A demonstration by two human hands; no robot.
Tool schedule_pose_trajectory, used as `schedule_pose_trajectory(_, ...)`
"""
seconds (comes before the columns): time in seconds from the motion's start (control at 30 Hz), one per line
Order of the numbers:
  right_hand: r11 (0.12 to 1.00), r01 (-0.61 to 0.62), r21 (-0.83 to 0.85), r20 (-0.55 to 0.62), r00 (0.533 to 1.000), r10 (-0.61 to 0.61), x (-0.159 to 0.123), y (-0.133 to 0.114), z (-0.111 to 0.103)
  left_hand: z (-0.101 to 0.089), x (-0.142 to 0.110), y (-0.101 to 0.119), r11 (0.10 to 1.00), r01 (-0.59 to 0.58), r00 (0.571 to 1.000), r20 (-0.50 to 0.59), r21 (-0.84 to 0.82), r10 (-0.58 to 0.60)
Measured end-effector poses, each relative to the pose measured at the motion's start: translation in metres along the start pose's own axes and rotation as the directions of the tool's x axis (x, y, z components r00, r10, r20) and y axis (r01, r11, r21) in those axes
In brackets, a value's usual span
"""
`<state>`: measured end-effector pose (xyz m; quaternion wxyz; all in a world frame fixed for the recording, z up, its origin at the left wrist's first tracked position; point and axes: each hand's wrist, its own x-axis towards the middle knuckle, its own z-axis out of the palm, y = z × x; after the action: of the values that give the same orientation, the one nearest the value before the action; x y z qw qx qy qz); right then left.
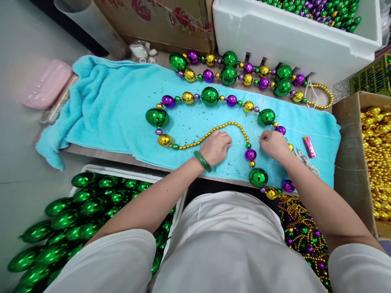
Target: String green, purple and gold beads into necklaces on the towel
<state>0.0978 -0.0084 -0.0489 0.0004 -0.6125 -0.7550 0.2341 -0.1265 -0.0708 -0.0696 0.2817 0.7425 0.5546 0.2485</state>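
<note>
Bead string (210,96) lay in a broad loop on the blue towel (122,101), which covered most of the tabletop (91,154). Left hand (216,146), green bangle (202,161) at its wrist, was low over the loop's near side, beside the run of small gold beads. Its grip was closed, fingertips pinched on a thin white thread (240,143). Right hand (272,142) faced it across a short gap, grip likewise closed at the thread, forearm over the string's right side.

Near edge tight: the string ran down between the hands and over the towel's edge, a gold bead (271,193) out by the person's shirt (232,228). Far edge crowded: a second bead string (229,75) lay doubled there, its right part close along the white foam box (293,40). Right side narrow: scissors (302,156) and a pink lighter (309,147) lay just past the right wrist, then a cardboard box (345,134) of gold beads beyond the towel's end.

Most open room was left of the loop, flat towel as far as the bunched folds; a pink case (47,83) sat past those. Inside the loop, bare towel with dark specks. Below the left forearm, a tray of large green beads (91,203) stood near the tabletop's front edge.
</note>
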Motion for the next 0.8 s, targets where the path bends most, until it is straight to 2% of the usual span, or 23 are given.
schedule_pose_trajectory(0.07, 0.998, -0.004, 0.063, 0.013, 1.000, 0.003, 0.000, 0.000, -0.004, -0.002, 0.002, 0.003, 0.947, 0.095, 0.993, -0.041, -0.307, -0.112)
schedule_pose_trajectory(0.1, 0.994, -0.009, 0.111, 0.036, 0.999, 0.005, 0.000, -0.001, -0.006, -0.003, 0.004, 0.006, 0.864, 0.139, 0.983, -0.035, -0.484, -0.178)
schedule_pose_trajectory(0.13, 0.986, -0.021, 0.165, 0.062, 0.998, 0.011, 0.000, -0.001, -0.009, -0.002, 0.005, 0.010, 0.740, 0.175, 0.972, -0.007, -0.650, -0.236)
schedule_pose_trajectory(0.2, 0.950, -0.073, 0.304, 0.106, 0.993, 0.042, 0.000, -0.004, -0.013, 0.001, 0.010, 0.018, 0.430, 0.206, 0.949, 0.073, -0.879, -0.306)
schedule_pose_trajectory(0.23, 0.906, -0.105, 0.410, 0.119, 0.991, 0.061, 0.001, -0.005, -0.014, 0.004, 0.012, 0.022, 0.282, 0.208, 0.941, 0.112, -0.937, -0.320)
schedule_pose_trajectory(0.27, 0.826, -0.138, 0.546, 0.129, 0.988, 0.080, 0.001, -0.007, -0.014, 0.007, 0.015, 0.025, 0.151, 0.204, 0.932, 0.145, -0.967, -0.332)
schedule_pose_trajectory(0.3, 0.697, -0.169, 0.697, 0.143, 0.985, 0.095, 0.001, -0.009, -0.014, 0.011, 0.018, 0.028, 0.045, 0.201, 0.923, 0.173, -0.979, -0.344)
schedule_pose_trajectory(0.37, 0.319, -0.217, 0.922, 0.194, 0.976, 0.103, 0.001, -0.012, -0.011, 0.017, 0.023, 0.031, -0.105, 0.201, 0.903, 0.226, -0.974, -0.365)
schedule_pose_trajectory(0.4, 0.125, -0.237, 0.963, 0.226, 0.970, 0.093, 0.001, -0.014, -0.009, 0.019, 0.025, 0.032, -0.155, 0.204, 0.895, 0.249, -0.966, -0.371)
schedule_pose_trajectory(0.43, -0.033, -0.259, 0.965, 0.261, 0.963, 0.072, 0.002, -0.016, -0.007, 0.021, 0.026, 0.032, -0.189, 0.205, 0.888, 0.264, -0.960, -0.376)
schedule_pose_trajectory(0.47, -0.147, -0.282, 0.948, 0.291, 0.956, 0.046, 0.002, -0.017, -0.005, 0.022, 0.028, 0.032, -0.212, 0.200, 0.885, 0.269, -0.957, -0.379)
schedule_pose_trajectory(0.5, -0.220, -0.304, 0.927, 0.315, 0.949, 0.012, 0.002, -0.019, -0.003, 0.022, 0.029, 0.032, -0.230, 0.192, 0.885, 0.269, -0.954, -0.379)
schedule_pose_trajectory(0.57, -0.279, -0.338, 0.899, 0.334, 0.940, -0.062, 0.003, -0.023, 0.000, 0.022, 0.031, 0.032, -0.256, 0.173, 0.893, 0.261, -0.951, -0.366)
schedule_pose_trajectory(0.63, -0.261, -0.335, 0.905, 0.318, 0.942, -0.108, 0.004, -0.027, 0.003, 0.022, 0.033, 0.033, -0.266, 0.158, 0.907, 0.246, -0.951, -0.341)
schedule_pose_trajectory(0.73, -0.138, -0.263, 0.955, 0.253, 0.964, -0.086, 0.006, -0.034, 0.007, 0.024, 0.035, 0.035, -0.234, 0.169, 0.920, 0.239, -0.957, -0.311)
schedule_pose_trajectory(0.8, -0.016, -0.212, 0.977, 0.212, 0.977, -0.036, 0.008, -0.036, 0.010, 0.026, 0.035, 0.035, -0.169, 0.202, 0.918, 0.247, -0.965, -0.312)
